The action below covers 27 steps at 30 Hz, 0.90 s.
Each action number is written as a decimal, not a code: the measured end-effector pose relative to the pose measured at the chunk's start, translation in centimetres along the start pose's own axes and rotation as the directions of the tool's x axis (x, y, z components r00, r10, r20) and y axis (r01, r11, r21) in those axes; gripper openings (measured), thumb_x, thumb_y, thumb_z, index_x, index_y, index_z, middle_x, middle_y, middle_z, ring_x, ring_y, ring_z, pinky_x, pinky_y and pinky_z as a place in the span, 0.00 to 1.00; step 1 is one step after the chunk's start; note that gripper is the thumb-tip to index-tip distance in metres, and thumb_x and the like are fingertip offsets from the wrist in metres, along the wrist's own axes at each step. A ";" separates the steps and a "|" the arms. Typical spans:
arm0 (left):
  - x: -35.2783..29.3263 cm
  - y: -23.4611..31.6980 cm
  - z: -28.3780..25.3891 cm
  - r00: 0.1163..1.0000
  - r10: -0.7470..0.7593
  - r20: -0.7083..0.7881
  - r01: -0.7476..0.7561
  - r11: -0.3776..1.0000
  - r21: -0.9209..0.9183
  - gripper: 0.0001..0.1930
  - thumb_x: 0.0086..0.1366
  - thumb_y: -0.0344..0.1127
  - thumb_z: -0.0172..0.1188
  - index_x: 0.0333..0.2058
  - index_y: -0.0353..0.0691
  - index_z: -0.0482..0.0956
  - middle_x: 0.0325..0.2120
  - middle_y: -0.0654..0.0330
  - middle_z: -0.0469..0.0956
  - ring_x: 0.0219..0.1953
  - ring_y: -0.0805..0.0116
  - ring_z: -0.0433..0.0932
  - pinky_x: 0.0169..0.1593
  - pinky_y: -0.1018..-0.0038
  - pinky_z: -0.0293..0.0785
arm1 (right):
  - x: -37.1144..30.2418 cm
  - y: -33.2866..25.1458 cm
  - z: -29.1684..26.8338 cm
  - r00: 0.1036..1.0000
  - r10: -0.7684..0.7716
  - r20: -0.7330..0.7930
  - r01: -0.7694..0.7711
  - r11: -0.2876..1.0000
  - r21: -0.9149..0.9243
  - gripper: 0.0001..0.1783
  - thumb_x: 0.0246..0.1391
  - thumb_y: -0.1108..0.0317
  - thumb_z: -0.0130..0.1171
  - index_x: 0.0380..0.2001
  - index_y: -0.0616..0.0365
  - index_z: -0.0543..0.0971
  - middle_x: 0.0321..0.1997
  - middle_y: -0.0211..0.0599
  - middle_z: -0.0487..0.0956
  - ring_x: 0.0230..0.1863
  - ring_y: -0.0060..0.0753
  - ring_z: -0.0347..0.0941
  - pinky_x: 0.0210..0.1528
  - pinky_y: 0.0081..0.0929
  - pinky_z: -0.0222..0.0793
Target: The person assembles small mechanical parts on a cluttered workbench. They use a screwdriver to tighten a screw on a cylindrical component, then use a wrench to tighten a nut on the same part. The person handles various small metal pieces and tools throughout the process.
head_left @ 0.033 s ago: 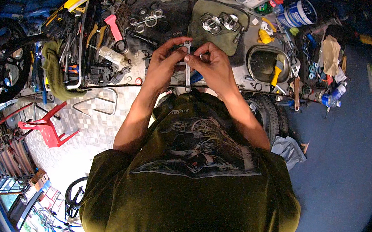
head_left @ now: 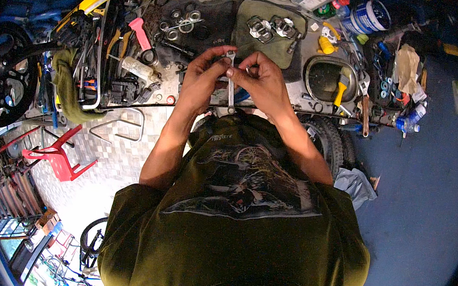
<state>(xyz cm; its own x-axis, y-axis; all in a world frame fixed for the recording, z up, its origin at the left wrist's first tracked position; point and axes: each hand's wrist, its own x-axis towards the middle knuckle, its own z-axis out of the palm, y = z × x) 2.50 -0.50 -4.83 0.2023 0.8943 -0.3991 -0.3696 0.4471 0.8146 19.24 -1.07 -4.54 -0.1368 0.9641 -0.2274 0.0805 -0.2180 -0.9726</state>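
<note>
A silver combination wrench stands lengthwise between my two hands, over the front of the workbench. My left hand is closed on it near the upper, open-jawed end, thumb and fingers pinching. My right hand is closed too; its thumb tip presses against the wrench. A thin metal part shows between the right fingers, mostly hidden by them. Beyond my hands, two bicycle pedals lie on a green mat. Metal rings rest on a dark mat to their left.
Right of my hands sits a dark oval basin with a yellow-handled brush in it. An adjustable wrench lies beside it. A pink-handled tool is at left. Tyres lean under the bench; a red chair stands behind left.
</note>
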 end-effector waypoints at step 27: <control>-0.2 1.4 1.0 0.997 0.024 -0.068 -0.018 0.996 0.084 0.17 0.74 0.34 0.52 0.56 0.32 0.74 0.24 0.58 0.78 0.18 0.73 0.73 0.16 0.76 0.68 | 6.5 -6.3 -4.7 0.809 -0.266 0.524 0.559 0.622 -0.548 0.13 0.63 0.60 0.63 0.44 0.57 0.80 0.40 0.41 0.85 0.44 0.43 0.82 0.45 0.38 0.76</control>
<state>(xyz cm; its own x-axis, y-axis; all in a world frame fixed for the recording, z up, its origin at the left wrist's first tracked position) 2.87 -0.02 -3.17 0.1311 0.9037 -0.4075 -0.2955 0.4280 0.8541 22.50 7.26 0.31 -0.6497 0.7586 0.0493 0.5143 0.4864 -0.7063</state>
